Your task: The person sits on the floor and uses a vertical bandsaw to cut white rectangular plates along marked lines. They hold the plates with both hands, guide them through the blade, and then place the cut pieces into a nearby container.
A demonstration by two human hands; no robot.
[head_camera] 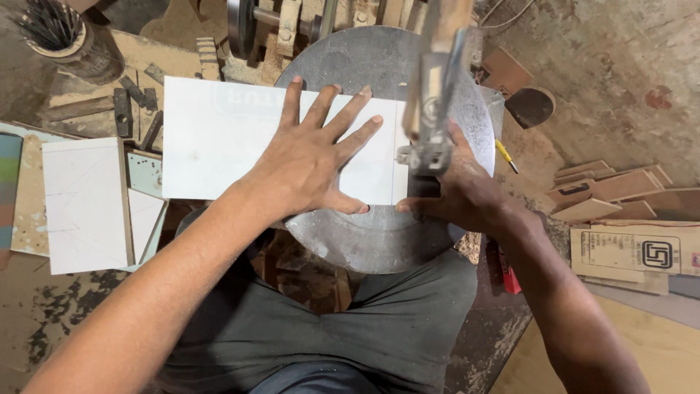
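A white rectangular board [219, 138] lies flat across a round grey metal saw table [364, 241]. My left hand [313, 157] presses down on the board with fingers spread wide. My right hand [459, 186] rests at the board's right end, just under the blurred blade guide [430, 109] that hangs over the table. The guide hides my right fingers, so their grip cannot be made out. A thin pencil line runs down the board near its right end.
White offcut panels [87, 204] lie at the left. Stacked wood pieces [612, 193] and a cardboard sheet [634, 252] sit at the right. A yellow-handled tool [506, 155] lies by the table's right rim. Machine parts stand behind the table; a container of rods [51, 29] top left.
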